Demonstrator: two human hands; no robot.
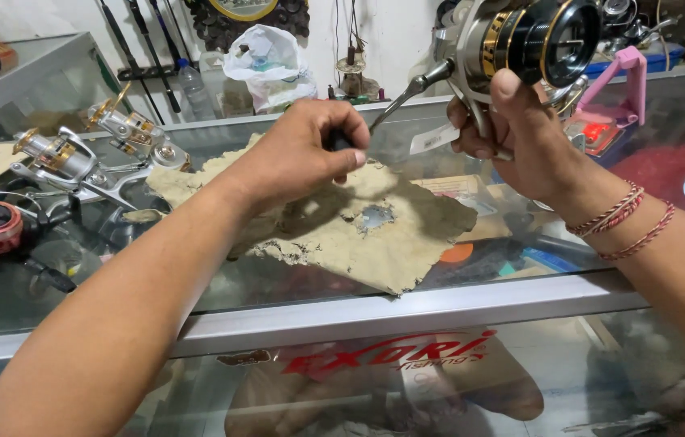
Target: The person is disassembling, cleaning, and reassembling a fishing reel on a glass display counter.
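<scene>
Holding a fishing reel [533, 40] raised above a glass counter [407, 311]: right hand [521, 133], fingers curled tight round the reel's foot, thumb upright against the body. Left hand [302, 154], fingertips pinched on the dark knob of the crank handle [407, 93]. A white tag [433, 137] hangs below the reel.

Beneath: worn tan cloth [359, 235], holed, spread on the glass.

Progress, as judged: reel assembled and in hand, handle fitted and gripped. Three further reels [67, 162] lie apart at the left, untouched. A white plastic bag [270, 65] sits behind.
</scene>
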